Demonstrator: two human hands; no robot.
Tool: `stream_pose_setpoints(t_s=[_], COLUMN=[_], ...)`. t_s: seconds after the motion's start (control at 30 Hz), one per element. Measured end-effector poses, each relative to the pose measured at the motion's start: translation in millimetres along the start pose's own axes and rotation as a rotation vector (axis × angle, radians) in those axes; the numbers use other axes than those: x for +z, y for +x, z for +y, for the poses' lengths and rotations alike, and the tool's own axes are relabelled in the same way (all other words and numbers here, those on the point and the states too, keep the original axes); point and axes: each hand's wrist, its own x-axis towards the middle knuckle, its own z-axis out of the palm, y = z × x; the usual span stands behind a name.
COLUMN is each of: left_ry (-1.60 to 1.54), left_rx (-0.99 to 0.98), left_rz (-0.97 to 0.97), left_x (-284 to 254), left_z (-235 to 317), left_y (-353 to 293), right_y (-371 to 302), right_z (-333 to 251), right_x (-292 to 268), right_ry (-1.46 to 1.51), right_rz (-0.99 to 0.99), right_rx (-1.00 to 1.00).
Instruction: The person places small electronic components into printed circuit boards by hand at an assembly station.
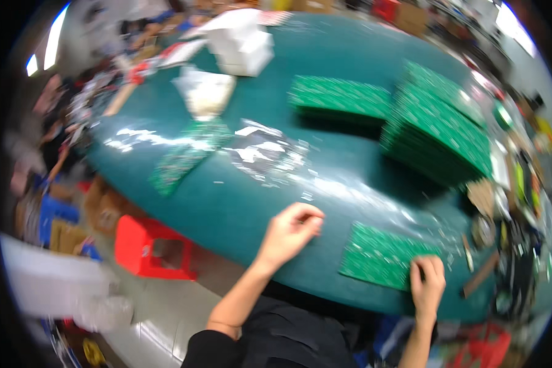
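Note:
A green panel with pale markings, looking like a circuit board (374, 257), lies flat near the table's front edge. My right hand (429, 283) is over its right edge with curled fingers; blur hides what they hold, if anything. To the left of the board, my left hand (292, 230) hovers above the table with thumb and fingers drawn together. Whatever might be between them is too small to make out. Beyond it, small pale pieces lie scattered on a clear and dark plastic bag (257, 150).
Tall stacks of green boards (438, 119) stand at the right, beside a lower stack (340, 97). Another green board (187, 156) lies left, below a bag of pale pieces (208, 95). White boxes (239, 46) stand farther back. A red stool (150, 248) is left of the table (325, 178).

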Motion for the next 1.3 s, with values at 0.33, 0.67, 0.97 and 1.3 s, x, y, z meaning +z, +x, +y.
stream_pose_setpoints(t_s=[0.33, 0.67, 0.97, 1.3], left_ry=[-0.196, -0.234, -0.204, -0.209], left_rx=[-0.082, -0.163, -0.194, -0.232], left_rz=[-0.142, -0.276, -0.343, -0.41], left_x=[24, 48, 60, 75], left_z=[5, 13, 10, 12], left_y=[-9, -18, -19, -19], right_y=[-2, -6, -8, -6], right_z=[10, 1, 3, -3], right_x=[2, 5, 10, 11], right_ry=[0.033, -0.168, -0.136, -0.188], right_rz=[0.034, 0.06, 0.05, 0.031], right_rx=[0.02, -0.051, 0.016, 0.058])
